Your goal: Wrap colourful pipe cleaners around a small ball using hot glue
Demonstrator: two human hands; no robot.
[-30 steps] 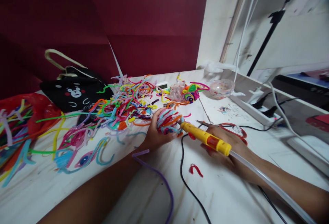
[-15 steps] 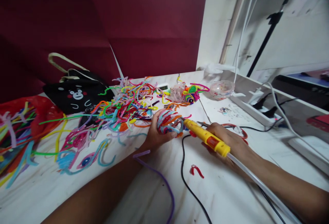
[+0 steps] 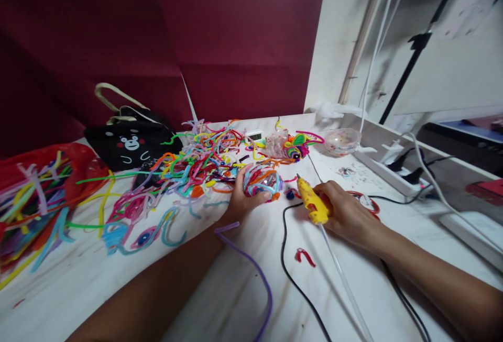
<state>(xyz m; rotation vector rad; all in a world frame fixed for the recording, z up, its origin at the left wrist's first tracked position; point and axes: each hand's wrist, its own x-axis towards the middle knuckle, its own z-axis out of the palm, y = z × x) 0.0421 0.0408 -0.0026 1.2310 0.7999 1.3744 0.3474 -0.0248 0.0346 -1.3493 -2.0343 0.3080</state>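
My left hand (image 3: 244, 199) is wrapped round a clear ball (image 3: 262, 182) covered with coloured pipe cleaners; its thumb lies across the near side. My right hand (image 3: 346, 208) grips a yellow hot glue gun (image 3: 313, 200), its nozzle apart from the ball and tilted away from me. A clear glue stick (image 3: 341, 268) runs out of the gun's back end toward the front edge. Between the ball and the gun lies a small dark blue and red piece (image 3: 291, 194). A bent red pipe cleaner piece (image 3: 305, 257) rests nearer me.
A heap of pipe cleaners (image 3: 208, 156) lies behind my left hand, with a red bag (image 3: 86, 169) of more at left. A colourful pipe-cleaner figure (image 3: 296, 148), a clear bowl (image 3: 341, 142) and a power strip (image 3: 396, 177) stand behind. A black cable (image 3: 283, 247) crosses the table.
The glue gun has moved away from the ball to the right and turned more upright in view. My left hand still holds the ball. The view has shifted slightly left.
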